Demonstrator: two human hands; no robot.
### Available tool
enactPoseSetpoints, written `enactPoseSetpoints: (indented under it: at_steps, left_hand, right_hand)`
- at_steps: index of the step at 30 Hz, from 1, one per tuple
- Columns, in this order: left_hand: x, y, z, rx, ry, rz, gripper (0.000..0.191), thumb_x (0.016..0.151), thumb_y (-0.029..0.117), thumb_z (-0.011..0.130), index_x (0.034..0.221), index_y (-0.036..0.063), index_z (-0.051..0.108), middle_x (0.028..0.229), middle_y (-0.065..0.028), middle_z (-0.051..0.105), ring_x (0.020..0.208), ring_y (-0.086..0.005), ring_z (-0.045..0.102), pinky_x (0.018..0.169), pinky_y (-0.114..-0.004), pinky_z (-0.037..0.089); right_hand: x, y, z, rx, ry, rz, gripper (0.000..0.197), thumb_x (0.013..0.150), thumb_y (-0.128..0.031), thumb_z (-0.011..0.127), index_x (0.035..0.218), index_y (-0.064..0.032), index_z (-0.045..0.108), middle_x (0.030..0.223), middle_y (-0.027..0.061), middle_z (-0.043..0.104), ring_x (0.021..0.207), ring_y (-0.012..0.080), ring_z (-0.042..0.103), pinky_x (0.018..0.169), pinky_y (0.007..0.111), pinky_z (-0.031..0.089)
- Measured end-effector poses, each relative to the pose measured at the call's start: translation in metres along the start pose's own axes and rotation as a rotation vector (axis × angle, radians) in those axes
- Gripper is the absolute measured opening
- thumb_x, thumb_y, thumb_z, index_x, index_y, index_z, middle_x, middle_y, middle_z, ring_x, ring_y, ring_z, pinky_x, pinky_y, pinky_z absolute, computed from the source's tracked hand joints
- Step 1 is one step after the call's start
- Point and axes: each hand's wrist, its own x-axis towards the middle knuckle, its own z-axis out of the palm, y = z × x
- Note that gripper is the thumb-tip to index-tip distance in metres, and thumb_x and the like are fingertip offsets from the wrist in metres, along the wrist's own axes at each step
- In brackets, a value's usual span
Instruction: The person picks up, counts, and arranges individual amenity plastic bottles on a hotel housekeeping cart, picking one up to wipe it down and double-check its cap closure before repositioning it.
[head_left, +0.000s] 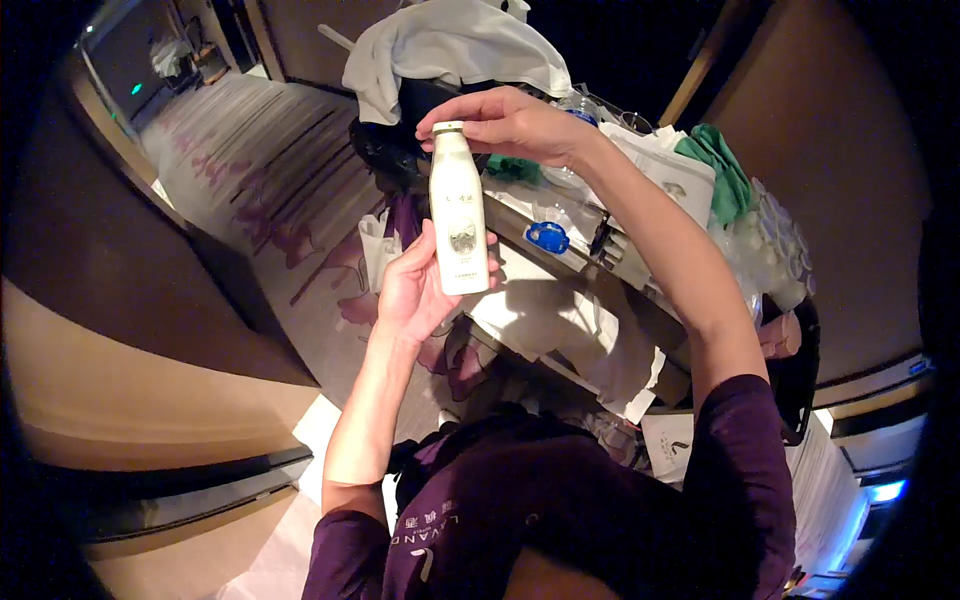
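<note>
A white, slim-necked bottle (459, 217) with a printed oval picture and some writing stands nearly upright between my hands. My left hand (424, 281) supports its lower part from behind, the thumb along one side and fingertips showing at the other. At the top, my right hand (517, 124) has its thumb and fingers around the cap (448, 127), coming from the right. Behind the bottle's right side is a cart (517, 234) loaded with supplies. Whether the cap is loose cannot be told.
A white towel (465, 45) drapes over the cart's far end. Green cloth (716, 172), papers (667, 172), a blue object (549, 237) and clear plastic containers (780, 240) crowd its top. A paper bag (667, 446) hangs low at right. Patterned carpet (247, 157) runs along the corridor.
</note>
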Motion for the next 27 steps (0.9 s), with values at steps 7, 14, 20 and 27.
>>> enactPoseSetpoints:
  at_steps: [7,14,20,27]
  left_hand:
    - [0.000,-0.003,-0.004,0.001,0.001,-0.014,0.058,0.113,0.044,0.031,0.151,0.0021,0.043,0.137,-0.0249,0.060,0.112,-0.0384,0.068,0.098,-0.053,0.057]
    - [-0.005,-0.005,-0.002,-0.007,0.027,-0.017,0.061,0.112,0.047,0.031,0.152,0.0023,0.043,0.138,-0.0256,0.059,0.112,-0.0408,0.067,0.098,-0.056,0.055]
    - [0.000,-0.013,0.018,0.420,0.082,-0.041,0.068,0.094,0.030,0.074,0.144,-0.0067,0.044,0.123,-0.0271,0.065,0.102,-0.0381,0.072,0.091,-0.051,0.062]
    - [0.033,-0.060,0.062,0.600,0.045,-0.056,0.053,0.084,0.014,0.074,0.127,-0.0067,0.051,0.100,-0.0162,0.064,0.082,-0.0298,0.067,0.075,-0.047,0.059]
  right_hand:
    - [-0.002,0.005,-0.001,0.025,0.015,0.015,0.040,0.104,-0.018,0.061,0.139,0.0015,0.060,0.138,0.0133,0.064,0.131,0.0225,0.061,0.115,0.036,0.046]
    - [-0.004,0.011,0.001,-0.024,0.020,-0.017,0.037,0.104,-0.016,0.060,0.137,0.0011,0.062,0.136,0.0114,0.066,0.127,0.0206,0.062,0.112,0.035,0.047]
    - [-0.020,0.014,0.002,-0.338,0.042,-0.119,0.035,0.096,-0.010,0.062,0.130,-0.0043,0.070,0.124,0.0061,0.073,0.116,0.0161,0.064,0.105,0.033,0.049]
    - [-0.109,-0.026,0.023,-0.585,0.315,-0.230,0.033,0.097,-0.009,0.055,0.127,-0.0010,0.068,0.121,0.0145,0.072,0.113,0.0244,0.067,0.099,0.037,0.051]
